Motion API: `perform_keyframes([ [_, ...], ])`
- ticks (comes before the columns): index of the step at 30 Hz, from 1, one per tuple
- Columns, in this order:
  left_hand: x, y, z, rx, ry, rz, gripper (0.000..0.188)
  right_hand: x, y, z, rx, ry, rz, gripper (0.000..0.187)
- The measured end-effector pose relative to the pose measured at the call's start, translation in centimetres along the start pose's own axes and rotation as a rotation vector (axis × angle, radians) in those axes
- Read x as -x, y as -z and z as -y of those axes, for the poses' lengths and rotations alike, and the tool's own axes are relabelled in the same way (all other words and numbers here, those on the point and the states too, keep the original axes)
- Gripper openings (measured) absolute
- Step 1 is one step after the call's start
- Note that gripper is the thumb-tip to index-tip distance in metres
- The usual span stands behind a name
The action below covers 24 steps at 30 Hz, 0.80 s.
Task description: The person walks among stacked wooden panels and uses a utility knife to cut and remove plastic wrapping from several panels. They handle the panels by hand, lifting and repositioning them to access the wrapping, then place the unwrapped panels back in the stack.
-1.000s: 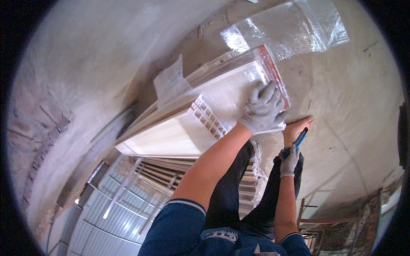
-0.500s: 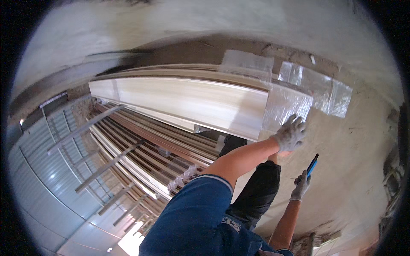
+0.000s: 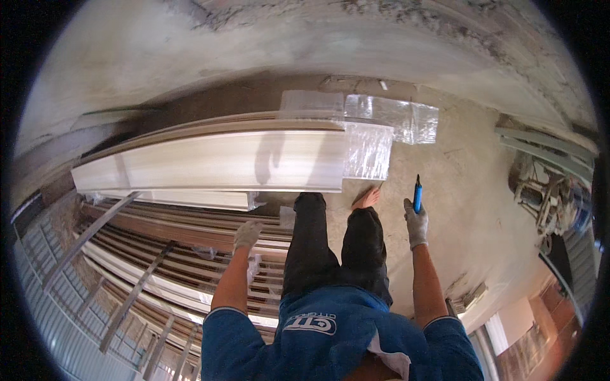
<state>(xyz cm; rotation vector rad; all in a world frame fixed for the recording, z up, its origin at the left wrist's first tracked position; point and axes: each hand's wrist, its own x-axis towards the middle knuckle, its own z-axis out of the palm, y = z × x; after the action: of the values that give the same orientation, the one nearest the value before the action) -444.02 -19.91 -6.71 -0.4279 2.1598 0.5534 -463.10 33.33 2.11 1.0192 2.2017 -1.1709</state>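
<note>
My right hand (image 3: 416, 227), in a pale work glove, is closed round a blue utility knife (image 3: 417, 198) with a dark tip that points away from me over the floor. My left hand (image 3: 246, 235), gloved too, hangs with loose fingers and holds nothing, over the stacked strips to the left of my legs. Ahead of my knees lies a long pale panel (image 3: 222, 160) on top of a pile of similar panels. Clear plastic wrap (image 3: 368, 152) sticks out past its right end, and its shadowed surface shows a hand-shaped shadow.
Long brown and white strips (image 3: 190, 240) lie on a rack with metal bars (image 3: 136, 295) at the left. More clear plastic film (image 3: 416, 122) lies on the concrete floor (image 3: 470, 209). Machinery (image 3: 537, 197) stands at the far right, and a wall runs along the far side.
My left hand has swung back left from the panel's right end to above the rack. My right hand still holds the knife, now more upright in view. The whole view has turned.
</note>
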Motion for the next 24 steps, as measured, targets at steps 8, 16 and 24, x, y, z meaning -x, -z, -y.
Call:
perform_keyframes([
  [8, 8.7, -1.3, -2.2, 0.411, 0.272, -0.142, 0.038, -3.1, 6.1, -3.5, -0.112, -0.078, 0.039, 0.029],
  [16, 17.3, -8.2, -16.6, 1.128, 0.762, -0.149, 0.025, -14.8, 17.6, -7.3, -0.082, -0.358, 0.187, 0.024],
  [24, 17.0, -4.4, -35.5, 1.118, 0.725, 0.159, 0.029, -23.3, 27.4, -6.8, -0.280, -0.328, 0.120, 0.025],
])
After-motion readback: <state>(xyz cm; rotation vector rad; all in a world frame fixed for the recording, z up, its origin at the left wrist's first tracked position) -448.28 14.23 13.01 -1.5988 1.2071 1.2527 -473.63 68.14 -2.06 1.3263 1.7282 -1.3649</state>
